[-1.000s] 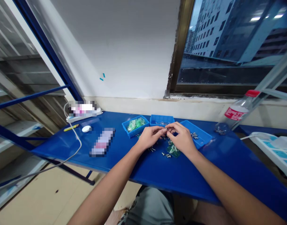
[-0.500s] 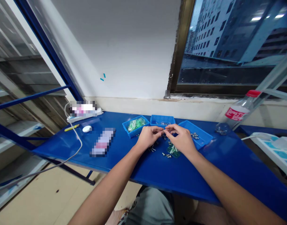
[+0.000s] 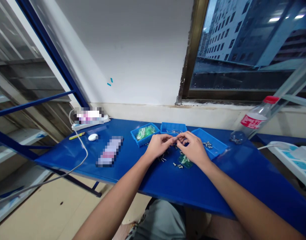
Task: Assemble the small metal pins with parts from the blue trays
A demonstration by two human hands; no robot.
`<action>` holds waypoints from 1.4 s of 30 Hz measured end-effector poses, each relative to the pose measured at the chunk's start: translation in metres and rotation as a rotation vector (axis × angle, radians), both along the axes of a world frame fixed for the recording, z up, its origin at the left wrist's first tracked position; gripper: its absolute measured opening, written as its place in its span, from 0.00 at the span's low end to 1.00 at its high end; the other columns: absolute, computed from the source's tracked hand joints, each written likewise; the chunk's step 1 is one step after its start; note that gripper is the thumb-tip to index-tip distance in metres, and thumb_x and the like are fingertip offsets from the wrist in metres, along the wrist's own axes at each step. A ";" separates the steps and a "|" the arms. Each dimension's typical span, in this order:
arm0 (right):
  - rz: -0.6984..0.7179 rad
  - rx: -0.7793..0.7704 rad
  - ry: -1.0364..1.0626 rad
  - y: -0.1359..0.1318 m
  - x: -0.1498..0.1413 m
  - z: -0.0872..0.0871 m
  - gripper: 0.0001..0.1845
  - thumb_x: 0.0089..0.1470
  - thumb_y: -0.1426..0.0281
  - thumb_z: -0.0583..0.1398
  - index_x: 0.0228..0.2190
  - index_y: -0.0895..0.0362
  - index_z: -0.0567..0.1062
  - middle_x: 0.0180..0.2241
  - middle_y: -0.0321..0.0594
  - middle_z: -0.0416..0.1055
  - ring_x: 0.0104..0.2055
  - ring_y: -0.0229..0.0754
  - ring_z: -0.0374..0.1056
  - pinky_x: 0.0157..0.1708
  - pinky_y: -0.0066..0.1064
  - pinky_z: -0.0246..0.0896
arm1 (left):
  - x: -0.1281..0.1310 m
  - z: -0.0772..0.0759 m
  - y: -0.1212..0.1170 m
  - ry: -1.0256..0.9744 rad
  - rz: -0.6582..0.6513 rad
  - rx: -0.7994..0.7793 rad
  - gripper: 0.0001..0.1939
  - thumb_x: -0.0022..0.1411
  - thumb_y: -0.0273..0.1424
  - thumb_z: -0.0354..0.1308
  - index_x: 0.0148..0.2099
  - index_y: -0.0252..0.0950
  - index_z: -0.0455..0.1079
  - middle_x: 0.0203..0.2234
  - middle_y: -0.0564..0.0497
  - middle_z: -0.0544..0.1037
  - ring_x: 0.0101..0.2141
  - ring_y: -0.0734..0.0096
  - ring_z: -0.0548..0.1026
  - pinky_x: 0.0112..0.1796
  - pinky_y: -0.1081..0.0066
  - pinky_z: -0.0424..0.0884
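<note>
My left hand (image 3: 158, 145) and my right hand (image 3: 192, 146) meet fingertip to fingertip above the blue table. Both are pinched closed; whatever sits between the fingers is too small or too hidden to name. Below them lie loose screws (image 3: 178, 165) and a small green plastic bag (image 3: 185, 161) with pale pieces on it, partly under my right hand. Thin metal pins (image 3: 163, 158) are scattered beside my left wrist. Behind the hands stands a blue tray (image 3: 173, 126) with slender metal pieces. Another blue tray (image 3: 218, 146), to the right, holds several screws.
At the left, a blue tray (image 3: 144, 134) contains green plastic packets. Farther left are a pixelated flat object (image 3: 109, 151), a white oval object (image 3: 93, 137), a yellow cutter (image 3: 77, 136) and a trailing cable (image 3: 86, 155). A red-capped bottle (image 3: 255, 120) leans at the right.
My fingertips have shifted slightly and my right fingers are curled in a little more. The trays and loose pieces have stayed where they were.
</note>
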State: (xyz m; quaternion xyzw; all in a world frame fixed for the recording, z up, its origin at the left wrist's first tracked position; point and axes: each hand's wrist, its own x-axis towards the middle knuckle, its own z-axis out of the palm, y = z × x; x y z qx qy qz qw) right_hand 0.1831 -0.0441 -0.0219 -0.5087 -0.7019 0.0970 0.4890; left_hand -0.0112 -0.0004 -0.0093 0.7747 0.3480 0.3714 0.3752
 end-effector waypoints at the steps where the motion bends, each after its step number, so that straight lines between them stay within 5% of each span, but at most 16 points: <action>1: 0.010 -0.012 0.011 0.000 0.000 0.000 0.06 0.59 0.69 0.61 0.36 0.54 0.79 0.36 0.41 0.78 0.34 0.43 0.74 0.34 0.33 0.73 | 0.000 0.001 -0.001 0.015 -0.012 0.002 0.19 0.70 0.45 0.61 0.45 0.34 0.84 0.35 0.46 0.87 0.35 0.61 0.84 0.37 0.69 0.79; 19: 0.058 -0.112 0.191 0.004 0.000 -0.009 0.13 0.58 0.61 0.66 0.42 0.54 0.78 0.40 0.45 0.82 0.36 0.45 0.80 0.36 0.37 0.80 | 0.002 -0.012 0.007 -0.112 0.025 -0.017 0.07 0.61 0.27 0.65 0.43 0.34 0.81 0.37 0.46 0.86 0.38 0.64 0.85 0.43 0.66 0.81; 28: 0.037 -0.148 0.314 -0.004 -0.001 -0.003 0.18 0.59 0.60 0.67 0.49 0.51 0.77 0.41 0.45 0.84 0.43 0.53 0.83 0.47 0.47 0.80 | 0.002 -0.013 0.009 -0.229 0.038 -0.046 0.09 0.61 0.32 0.69 0.41 0.33 0.78 0.37 0.44 0.86 0.38 0.64 0.84 0.44 0.66 0.81; 42: 0.115 -0.092 0.416 -0.003 -0.004 0.001 0.22 0.57 0.60 0.68 0.51 0.54 0.73 0.40 0.45 0.81 0.41 0.47 0.79 0.45 0.43 0.79 | 0.000 -0.005 0.006 -0.272 0.005 -0.013 0.08 0.61 0.33 0.69 0.40 0.33 0.77 0.38 0.44 0.85 0.39 0.64 0.84 0.46 0.64 0.80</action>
